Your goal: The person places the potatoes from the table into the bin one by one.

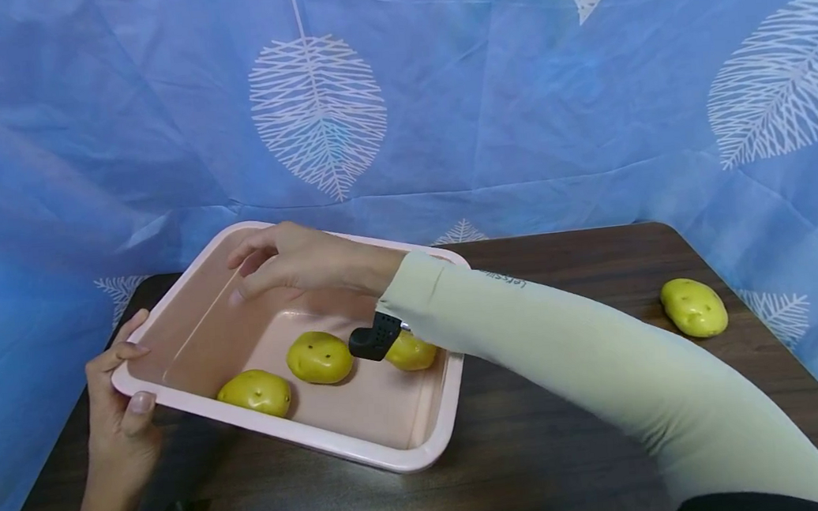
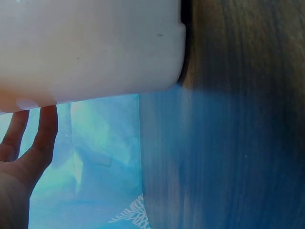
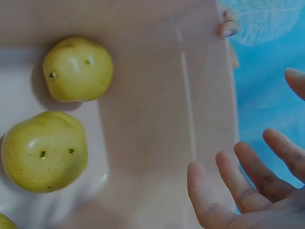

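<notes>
A pink plastic basin (image 1: 365, 448) sits at an angle on the table, with three yellow potatoes inside. One potato (image 1: 255, 394) lies against the near wall, a second (image 1: 319, 357) is at the middle, and a third (image 1: 412, 352) is partly hidden behind my right wrist strap. My left hand (image 1: 121, 394) grips the basin's left corner, thumb on the near side and fingers at the left rim. Over the basin's far left part is my right hand (image 1: 302, 259), holding nothing; its spread, loosely bent fingers (image 3: 236, 183) show in the right wrist view.
Another yellow potato (image 1: 694, 307) lies on the dark wood table (image 1: 565, 450) near its right edge. Behind the table hangs a blue cloth (image 1: 443, 126) with white leaf prints. My right sleeved forearm (image 1: 564, 332) reaches across the basin's right rim.
</notes>
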A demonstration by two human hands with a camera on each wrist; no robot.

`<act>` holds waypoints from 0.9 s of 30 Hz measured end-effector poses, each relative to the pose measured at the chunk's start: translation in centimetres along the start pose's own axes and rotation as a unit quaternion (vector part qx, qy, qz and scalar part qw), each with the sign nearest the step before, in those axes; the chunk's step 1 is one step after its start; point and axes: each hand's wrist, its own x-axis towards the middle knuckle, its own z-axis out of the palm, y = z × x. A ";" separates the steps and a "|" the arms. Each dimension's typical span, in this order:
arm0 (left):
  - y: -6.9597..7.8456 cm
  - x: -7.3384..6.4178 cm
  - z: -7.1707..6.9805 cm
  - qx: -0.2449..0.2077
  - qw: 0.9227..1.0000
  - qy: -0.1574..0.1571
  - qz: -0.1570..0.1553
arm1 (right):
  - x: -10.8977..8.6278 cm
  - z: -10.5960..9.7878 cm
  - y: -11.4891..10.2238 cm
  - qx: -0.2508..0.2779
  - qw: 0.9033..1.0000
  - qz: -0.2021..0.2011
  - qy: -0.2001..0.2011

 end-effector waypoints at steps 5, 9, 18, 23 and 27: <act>-0.1 0.3 -0.1 -0.007 1.000 -0.003 0.003 | -2.0 -1.7 -0.6 0.030 0.999 -0.009 0.007; -0.6 0.3 -0.2 -0.007 1.000 -0.009 0.021 | -4.2 -3.0 -0.6 0.062 0.998 -0.015 0.029; -1.1 0.0 -0.3 -0.037 0.998 -0.012 0.047 | -8.9 -5.8 0.6 0.096 0.992 -0.030 0.079; -1.3 0.1 -0.3 -0.066 0.995 -0.023 0.067 | -11.8 -7.0 1.8 0.085 0.990 -0.034 0.111; -0.9 0.2 -0.2 -0.044 0.998 -0.017 0.045 | -14.6 -8.0 3.1 0.096 0.986 -0.018 0.136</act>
